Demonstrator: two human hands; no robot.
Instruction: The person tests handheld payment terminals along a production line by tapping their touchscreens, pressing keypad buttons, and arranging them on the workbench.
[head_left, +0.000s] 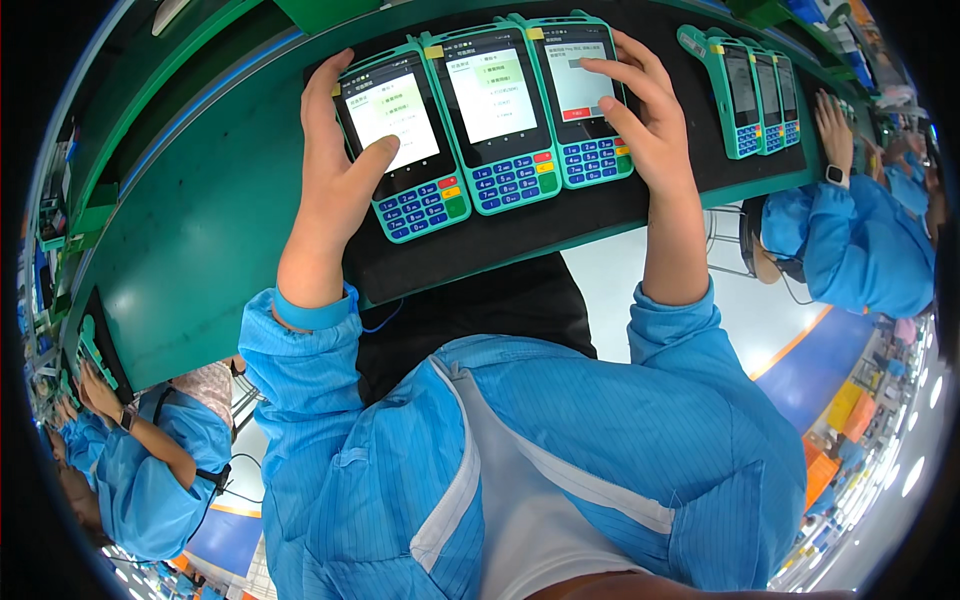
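Black matting bears rectangular terminals under curved fingers.

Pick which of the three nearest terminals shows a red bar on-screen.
The trio's rightmost terminal, at the right hand: red bar low on its screen; the other two screens show none.

Wearer's two hands, six terminals, perhaps more

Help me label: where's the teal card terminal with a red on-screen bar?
Head view: the teal terminal is rightmost of the nearest three, under the right hand.
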